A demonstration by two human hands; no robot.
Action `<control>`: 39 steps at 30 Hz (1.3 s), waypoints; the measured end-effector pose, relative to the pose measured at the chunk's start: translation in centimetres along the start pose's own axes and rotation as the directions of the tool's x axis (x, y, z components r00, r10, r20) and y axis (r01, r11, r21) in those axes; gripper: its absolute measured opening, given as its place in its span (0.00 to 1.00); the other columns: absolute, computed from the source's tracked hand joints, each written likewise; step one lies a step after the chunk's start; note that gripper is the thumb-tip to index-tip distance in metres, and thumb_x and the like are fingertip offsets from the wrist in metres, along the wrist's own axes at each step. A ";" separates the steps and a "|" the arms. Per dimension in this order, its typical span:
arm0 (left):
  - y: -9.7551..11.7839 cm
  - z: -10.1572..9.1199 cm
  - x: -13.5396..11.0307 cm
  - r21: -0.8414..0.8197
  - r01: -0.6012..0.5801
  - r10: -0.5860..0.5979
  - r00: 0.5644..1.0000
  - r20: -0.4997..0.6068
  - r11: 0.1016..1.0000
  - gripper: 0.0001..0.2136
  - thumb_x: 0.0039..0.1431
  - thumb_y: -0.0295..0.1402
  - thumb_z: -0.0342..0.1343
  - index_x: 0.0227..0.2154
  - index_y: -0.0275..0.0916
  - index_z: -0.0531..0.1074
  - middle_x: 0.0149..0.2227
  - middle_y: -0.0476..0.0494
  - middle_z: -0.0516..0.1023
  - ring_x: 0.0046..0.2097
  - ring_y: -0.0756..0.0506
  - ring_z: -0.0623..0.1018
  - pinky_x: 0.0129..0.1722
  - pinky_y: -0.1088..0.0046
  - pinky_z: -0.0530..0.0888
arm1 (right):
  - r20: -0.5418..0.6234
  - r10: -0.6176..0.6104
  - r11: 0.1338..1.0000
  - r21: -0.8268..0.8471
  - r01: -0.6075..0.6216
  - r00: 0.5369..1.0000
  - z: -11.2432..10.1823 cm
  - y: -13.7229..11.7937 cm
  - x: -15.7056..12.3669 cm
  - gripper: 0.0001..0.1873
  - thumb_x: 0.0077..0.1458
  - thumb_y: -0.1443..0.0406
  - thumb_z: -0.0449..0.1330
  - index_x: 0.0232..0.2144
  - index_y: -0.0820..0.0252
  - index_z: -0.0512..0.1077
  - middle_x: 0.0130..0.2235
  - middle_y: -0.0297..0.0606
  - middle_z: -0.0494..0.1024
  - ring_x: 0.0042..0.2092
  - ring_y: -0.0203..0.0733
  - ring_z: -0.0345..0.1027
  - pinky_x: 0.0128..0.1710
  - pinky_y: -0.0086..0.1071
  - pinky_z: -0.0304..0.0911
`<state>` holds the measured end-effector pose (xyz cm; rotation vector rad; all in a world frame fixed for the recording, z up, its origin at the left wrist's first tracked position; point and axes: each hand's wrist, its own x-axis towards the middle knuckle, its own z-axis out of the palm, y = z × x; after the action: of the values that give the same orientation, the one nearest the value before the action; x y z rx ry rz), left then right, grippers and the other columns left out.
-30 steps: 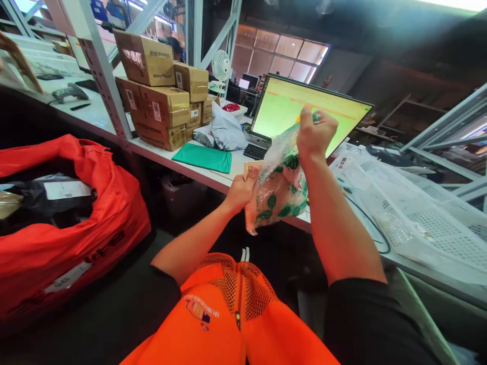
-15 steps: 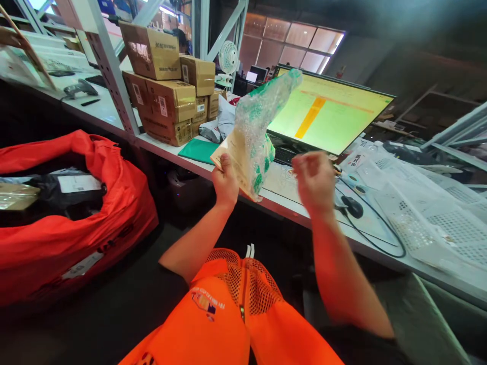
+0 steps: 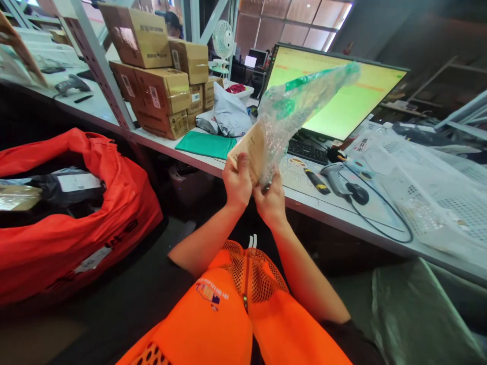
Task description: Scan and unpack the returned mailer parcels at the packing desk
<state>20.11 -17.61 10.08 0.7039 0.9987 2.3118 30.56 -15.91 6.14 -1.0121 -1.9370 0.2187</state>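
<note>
My left hand grips a flat tan box by its near left side, thumb on top. A clear bubble wrap sheet with green print covers the box's right side. Its loose end stretches up and to the right, in front of the monitor. My right hand is closed at the lower right edge of the box, pinching the bubble wrap there. The right fingertips are partly hidden behind the plastic. Both hands are close together, above the table's front edge.
A green folded sheet and a white plastic bag lie left of the hands, before stacked cartons. Rightward are a yellow-black cutter, a corded scanner and white baskets. A red bag stands lower left.
My right hand has come down and left from beside the monitor to the box's lower edge. The bubble wrap's loose end now reaches farther right. The view has shifted slightly.
</note>
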 end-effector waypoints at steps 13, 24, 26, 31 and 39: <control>0.5 -3.2 -0.3 0.159 0.314 -0.343 0.915 0.213 0.936 0.20 0.49 0.31 0.74 0.46 0.38 0.80 0.48 0.38 0.85 0.52 0.36 0.83 0.53 0.58 0.82 | 0.133 -0.009 0.997 0.076 -0.001 0.991 -2.0 1.6 -0.6 0.49 0.52 0.72 0.59 0.75 0.54 0.55 0.73 0.48 0.59 0.75 0.58 0.50 0.70 0.58 0.59; 2.8 -4.1 0.1 -0.128 0.432 -0.437 0.899 -0.018 0.893 0.25 0.56 0.29 0.70 0.57 0.41 0.75 0.43 0.46 0.84 0.41 0.45 0.85 0.42 0.67 0.85 | 0.342 0.158 0.830 0.462 -0.312 0.926 -7.3 0.9 -1.3 0.36 0.58 0.31 0.57 0.32 0.58 0.71 0.28 0.38 0.75 0.29 0.38 0.70 0.25 0.30 0.65; 2.7 -4.3 -1.0 -0.115 0.457 -0.459 0.888 0.007 0.882 0.24 0.57 0.29 0.70 0.56 0.42 0.75 0.43 0.46 0.84 0.41 0.45 0.85 0.41 0.68 0.86 | 0.255 0.131 0.885 0.405 -0.228 0.958 -7.1 -0.5 -1.6 0.35 0.62 0.34 0.55 0.25 0.57 0.67 0.24 0.33 0.69 0.25 0.36 0.63 0.25 0.30 0.58; 3.6 -4.2 -2.7 -0.091 0.454 -0.451 0.891 0.057 0.886 0.27 0.54 0.30 0.72 0.57 0.44 0.74 0.46 0.45 0.84 0.43 0.44 0.85 0.40 0.68 0.87 | -0.010 -0.019 0.985 0.172 0.020 1.000 -7.2 -2.0 -2.2 0.33 0.73 0.46 0.50 0.19 0.55 0.54 0.19 0.30 0.56 0.23 0.34 0.50 0.25 0.34 0.46; 6.7 -4.4 -3.4 -0.041 0.430 -0.423 0.899 0.116 0.902 0.32 0.49 0.29 0.74 0.59 0.46 0.73 0.46 0.45 0.84 0.47 0.39 0.86 0.42 0.63 0.87 | -0.091 -0.330 0.935 -0.167 0.312 0.940 -10.2 -1.7 -1.8 0.28 0.75 0.54 0.47 0.22 0.53 0.49 0.19 0.29 0.51 0.22 0.36 0.43 0.26 0.38 0.44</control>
<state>18.10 -25.87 11.73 0.5105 0.9179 1.8951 38.07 -20.75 11.63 -0.7674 -1.9981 -0.1730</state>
